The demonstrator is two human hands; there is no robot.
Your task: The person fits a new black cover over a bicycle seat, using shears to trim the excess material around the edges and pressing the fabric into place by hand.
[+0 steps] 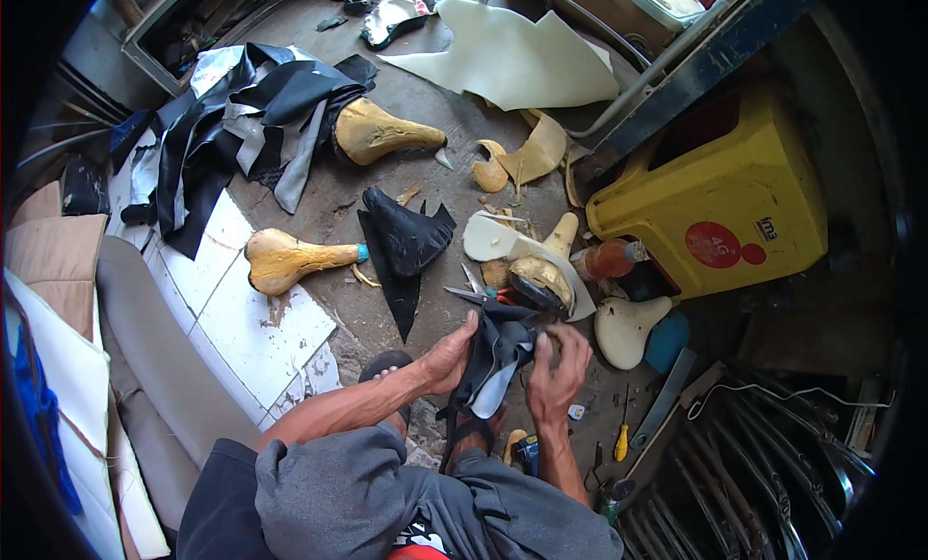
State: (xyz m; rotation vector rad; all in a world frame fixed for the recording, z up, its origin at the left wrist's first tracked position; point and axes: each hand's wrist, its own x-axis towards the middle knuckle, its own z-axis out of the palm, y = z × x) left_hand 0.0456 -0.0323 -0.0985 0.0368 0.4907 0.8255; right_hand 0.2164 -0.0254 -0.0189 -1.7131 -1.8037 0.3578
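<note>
Between my hands is a black saddle cover (493, 352) of leather-like material, its greyish lining partly turned out. My left hand (452, 353) grips its left side, thumb on top. My right hand (559, 367) has its fingers curled at the cover's right edge, pinching it. Just beyond the cover lie scissors (474, 295) with red-orange handles, their blades apart. A black-covered saddle (411, 233) rests on dark scrap to the far left of my hands. Bare yellow foam saddles (290, 260) lie farther left, and a cream saddle (628, 330) is at the right.
Black and silver material scraps (256, 115) are heaped at the far left. A yellow plastic stool (715, 202) lies on its side at the right, beside a bottle (611, 258). A yellow-handled screwdriver (622, 442) and several dark metal frames (744, 473) are at the lower right.
</note>
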